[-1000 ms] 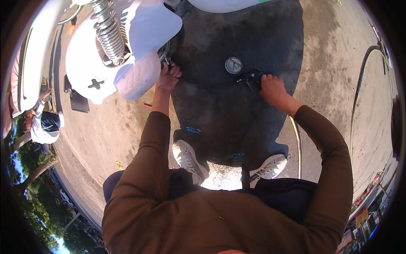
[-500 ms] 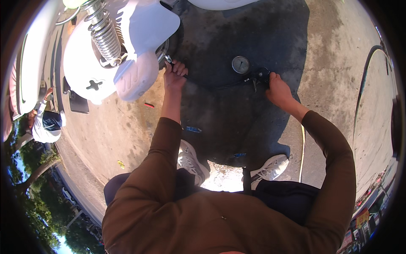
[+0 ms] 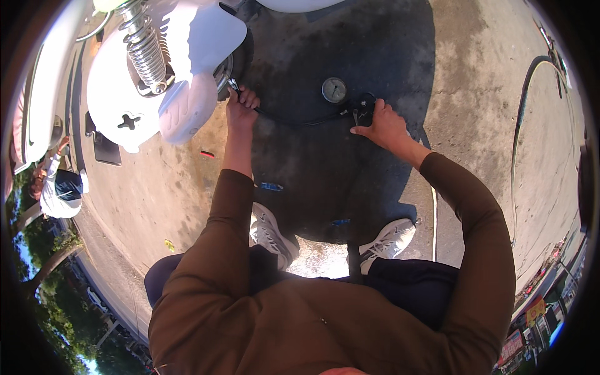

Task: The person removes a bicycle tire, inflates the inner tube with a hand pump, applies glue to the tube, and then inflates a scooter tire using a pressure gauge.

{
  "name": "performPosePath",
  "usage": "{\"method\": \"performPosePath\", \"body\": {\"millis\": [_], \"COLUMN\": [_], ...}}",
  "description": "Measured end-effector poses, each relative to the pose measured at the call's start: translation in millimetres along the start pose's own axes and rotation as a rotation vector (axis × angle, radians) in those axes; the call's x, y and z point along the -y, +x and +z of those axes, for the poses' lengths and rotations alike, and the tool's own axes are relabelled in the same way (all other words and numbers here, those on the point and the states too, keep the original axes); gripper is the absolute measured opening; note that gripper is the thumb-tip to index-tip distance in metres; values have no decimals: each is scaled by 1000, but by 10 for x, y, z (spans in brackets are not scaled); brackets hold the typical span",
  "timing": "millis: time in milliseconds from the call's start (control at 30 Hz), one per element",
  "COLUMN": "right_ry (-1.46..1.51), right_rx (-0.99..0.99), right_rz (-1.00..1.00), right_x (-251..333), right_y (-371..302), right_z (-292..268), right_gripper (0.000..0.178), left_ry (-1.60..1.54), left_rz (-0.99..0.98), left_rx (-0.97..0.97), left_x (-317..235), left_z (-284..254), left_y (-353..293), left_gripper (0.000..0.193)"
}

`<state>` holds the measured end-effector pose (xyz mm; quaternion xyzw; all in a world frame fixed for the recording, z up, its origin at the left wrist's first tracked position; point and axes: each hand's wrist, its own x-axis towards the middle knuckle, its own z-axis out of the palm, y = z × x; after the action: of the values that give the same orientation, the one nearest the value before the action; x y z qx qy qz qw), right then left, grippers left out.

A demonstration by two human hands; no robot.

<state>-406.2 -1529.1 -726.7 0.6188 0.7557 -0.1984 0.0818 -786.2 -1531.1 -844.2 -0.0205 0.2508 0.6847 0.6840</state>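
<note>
My left hand [image 3: 240, 112] is closed around the hose end, with its silver air chuck [image 3: 234, 85] poking out at the rim of the scooter's wheel [image 3: 223, 73]. Whether the chuck sits on the valve is too small to tell. A black hose [image 3: 300, 122] runs from there to a tire inflator [image 3: 362, 107], which my right hand [image 3: 390, 128] grips from the right. My right thumb is stretched out below the inflator's lever [image 3: 355, 117]. The inflator's round dial gauge [image 3: 334, 90] faces up beside its body. White bodywork [image 3: 212, 37] of the scooter partly covers the wheel.
A coil shock absorber [image 3: 147, 59] rises at the upper left. Small red [image 3: 207, 154] and blue scraps [image 3: 271, 186] lie on the concrete. At the right, another hose [image 3: 517, 137] curves over the ground. A person in a white top [image 3: 61, 190] is at the far left.
My right thumb has come away from the inflator's body and stretched toward the lever. The view has shifted slightly, so everything appears further left. My left hand keeps its hold at the wheel.
</note>
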Motion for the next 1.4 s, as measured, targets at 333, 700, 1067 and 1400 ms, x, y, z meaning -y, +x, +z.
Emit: {"method": "performPosePath", "body": {"millis": [333,700,1067,1400], "right_ry": [12,69,77,82], "right_rx": [9,37,89,129], "right_rz": [-7,-50,-27,-21], "right_x": [-75,-150,-150,-149], "right_y": [48,93,126,136], "right_z": [78,101,116,72], "right_gripper": [67,55,56,59], "left_ry": [77,73,86,92], "left_rz": [14,11,25,51], "left_rx": [12,-17,-95,-26], "left_x": [-14,1,8,14], "left_z": [9,-34,107,-34], "left_y": [0,33,-37,9], "left_gripper": [44,46,45,44]}}
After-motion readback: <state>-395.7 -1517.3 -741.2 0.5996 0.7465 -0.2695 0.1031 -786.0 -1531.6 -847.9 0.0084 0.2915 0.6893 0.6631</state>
